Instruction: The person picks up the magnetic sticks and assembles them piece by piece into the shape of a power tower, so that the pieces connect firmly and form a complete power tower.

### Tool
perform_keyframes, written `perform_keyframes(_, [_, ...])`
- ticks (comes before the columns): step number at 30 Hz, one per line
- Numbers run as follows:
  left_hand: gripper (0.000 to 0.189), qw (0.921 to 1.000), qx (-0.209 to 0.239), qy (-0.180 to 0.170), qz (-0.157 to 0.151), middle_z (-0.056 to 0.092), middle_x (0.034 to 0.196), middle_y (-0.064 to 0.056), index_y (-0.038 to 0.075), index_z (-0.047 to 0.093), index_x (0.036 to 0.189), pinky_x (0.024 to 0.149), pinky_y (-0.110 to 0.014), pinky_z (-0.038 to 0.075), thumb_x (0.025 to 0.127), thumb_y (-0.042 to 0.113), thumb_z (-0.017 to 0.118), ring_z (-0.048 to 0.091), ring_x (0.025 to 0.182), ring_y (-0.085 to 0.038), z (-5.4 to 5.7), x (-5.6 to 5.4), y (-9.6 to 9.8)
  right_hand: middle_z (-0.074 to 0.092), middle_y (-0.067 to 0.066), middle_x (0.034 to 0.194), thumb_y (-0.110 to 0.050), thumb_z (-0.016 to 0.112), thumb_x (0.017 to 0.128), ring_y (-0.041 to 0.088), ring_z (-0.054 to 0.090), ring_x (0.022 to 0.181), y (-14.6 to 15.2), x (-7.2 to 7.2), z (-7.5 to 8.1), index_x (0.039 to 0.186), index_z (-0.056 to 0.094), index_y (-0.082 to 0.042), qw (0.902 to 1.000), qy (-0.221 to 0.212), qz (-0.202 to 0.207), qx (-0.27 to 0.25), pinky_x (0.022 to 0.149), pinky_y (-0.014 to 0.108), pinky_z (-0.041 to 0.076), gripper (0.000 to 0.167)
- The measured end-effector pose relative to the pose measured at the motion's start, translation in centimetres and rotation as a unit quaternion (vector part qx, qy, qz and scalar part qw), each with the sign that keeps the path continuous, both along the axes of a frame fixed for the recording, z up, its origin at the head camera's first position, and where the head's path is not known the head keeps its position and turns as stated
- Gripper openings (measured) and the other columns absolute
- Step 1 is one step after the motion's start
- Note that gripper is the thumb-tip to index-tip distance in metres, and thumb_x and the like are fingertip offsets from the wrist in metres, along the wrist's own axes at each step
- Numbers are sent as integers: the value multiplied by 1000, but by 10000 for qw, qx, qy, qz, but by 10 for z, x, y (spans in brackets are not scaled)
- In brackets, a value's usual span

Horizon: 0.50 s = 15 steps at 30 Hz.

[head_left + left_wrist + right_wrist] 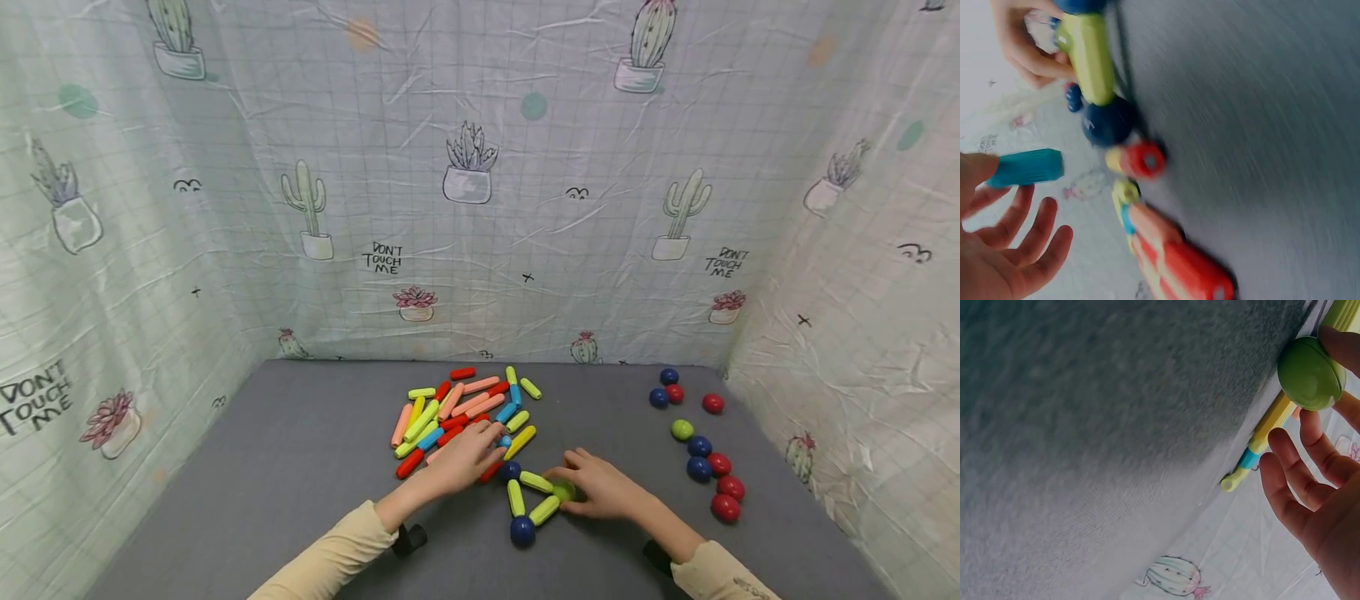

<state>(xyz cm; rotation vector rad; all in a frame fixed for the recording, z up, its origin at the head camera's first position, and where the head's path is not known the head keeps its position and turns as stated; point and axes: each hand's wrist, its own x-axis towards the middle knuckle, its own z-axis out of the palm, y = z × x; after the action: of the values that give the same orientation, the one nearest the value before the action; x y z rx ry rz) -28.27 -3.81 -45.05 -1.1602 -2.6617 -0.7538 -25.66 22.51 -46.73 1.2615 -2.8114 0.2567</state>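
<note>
In the left wrist view, a short ribbed blue rod (1029, 167) is pinched between the thumb and fingers of my left hand (1013, 250). My left hand (467, 460) is beside the pile of rods in the head view. A triangle of light green rods (515, 497) lies on the table, with dark blue balls (522, 531) at two corners and a green ball (564, 492) at the third. My right hand (606, 485) grips that green ball. The right wrist view shows the ball (1311, 374) between thumb and forefinger, other fingers spread.
A pile of red, pink, yellow, green and blue rods (450, 417) lies left of centre on the grey table (262, 467). At the right are loose balls, among them a red ball (726, 507) and a green ball (682, 430). A patterned sheet (525, 233) hangs behind.
</note>
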Motion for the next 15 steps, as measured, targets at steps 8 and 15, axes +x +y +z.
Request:
perform_keyframes(8, [19, 9846, 1300, -1132, -280, 58, 98, -7, 4, 52, 106, 71, -20, 47, 92, 16, 48, 59, 84, -16, -5, 0, 10, 41, -9, 81, -35, 66, 78, 2, 29, 69, -3, 0, -3, 114, 59, -23, 9999, 143, 52, 1, 58, 15, 27, 39])
perform_keyframes(15, [20, 9789, 1380, -1472, -333, 59, 100, -9, 3, 53, 107, 69, -19, 47, 91, 15, 49, 59, 83, -17, -16, -3, 7, 46, -7, 83, -39, 65, 78, 4, 38, 71, -9, -5, 5, 115, 58, -23, 9972, -734, 40, -130, 59, 16, 32, 41])
